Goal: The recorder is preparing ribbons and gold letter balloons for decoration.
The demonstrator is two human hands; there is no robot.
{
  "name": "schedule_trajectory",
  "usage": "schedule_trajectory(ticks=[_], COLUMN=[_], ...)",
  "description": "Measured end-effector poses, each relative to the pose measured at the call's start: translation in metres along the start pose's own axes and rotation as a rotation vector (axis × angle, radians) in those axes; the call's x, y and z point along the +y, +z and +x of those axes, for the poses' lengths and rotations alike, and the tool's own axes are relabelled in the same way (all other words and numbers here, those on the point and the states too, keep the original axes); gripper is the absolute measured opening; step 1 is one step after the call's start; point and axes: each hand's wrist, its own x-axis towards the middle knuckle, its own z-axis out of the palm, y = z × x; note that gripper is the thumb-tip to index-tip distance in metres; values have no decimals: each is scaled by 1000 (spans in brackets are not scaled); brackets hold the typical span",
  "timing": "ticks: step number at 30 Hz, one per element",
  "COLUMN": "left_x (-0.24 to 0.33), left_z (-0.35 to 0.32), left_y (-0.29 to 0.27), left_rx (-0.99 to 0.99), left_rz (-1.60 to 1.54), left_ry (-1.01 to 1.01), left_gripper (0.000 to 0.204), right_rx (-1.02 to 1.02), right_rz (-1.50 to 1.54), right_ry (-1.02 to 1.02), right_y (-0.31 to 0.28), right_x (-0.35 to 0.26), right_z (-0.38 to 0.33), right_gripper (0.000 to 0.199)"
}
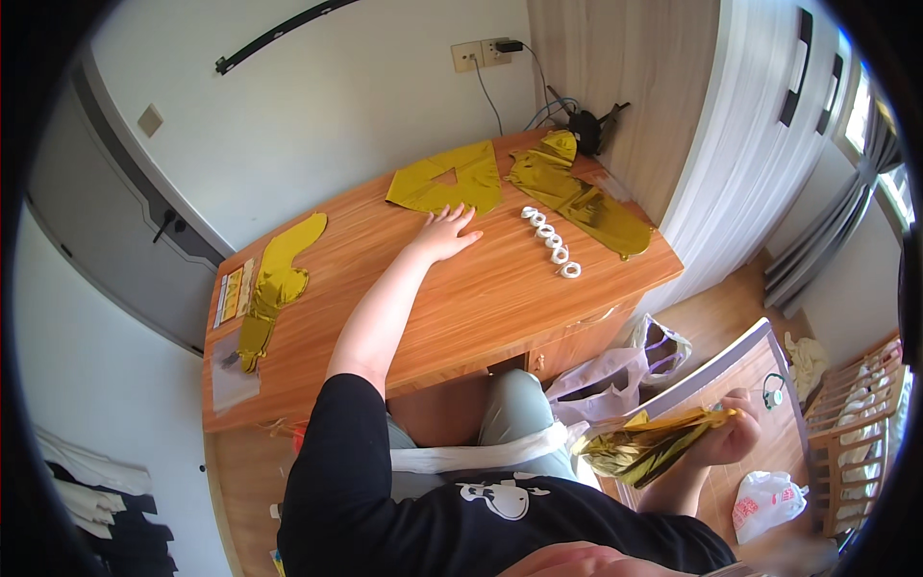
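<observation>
My left hand (445, 234) rests on the wooden desk with its fingers spread. Its fingertips touch, or nearly touch, the near edge of a flat gold foil balloon (413, 183) with a triangular hole. Off to the right, beyond the desk's front edge, my right hand (733, 435) is closed on another gold foil balloon (635, 450), which hangs crumpled from the fingers. Several small white ribbon rolls (552, 242) form a row right of my left hand. More deflated gold foil lies at the desk's right (586, 202) and left (279, 274).
A printed card (234, 293) and a clear plastic sleeve (234, 375) lie at the desk's left end. A black router (585, 130) with cables stands at the back right corner. Plastic bags (601, 380), a white bag (766, 505) and a wooden crib (851, 428) are at the right.
</observation>
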Motion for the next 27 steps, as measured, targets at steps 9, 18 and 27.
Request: schedule_trajectory(ticks=[9, 18, 27], left_x=[52, 141, 31], left_z=[-52, -328, -447], left_y=[-5, -12, 69], left_rx=[86, -134, 483], left_rz=[-269, -1034, -731], left_ry=[196, 573, 478], left_gripper=[80, 55, 28], right_rx=[-487, -652, -906], right_rz=[-68, 1, 128], right_ry=[-150, 0, -87], right_y=[72, 172, 254], right_x=[-23, -121, -231], right_z=[6, -28, -46], right_gripper=[20, 29, 28])
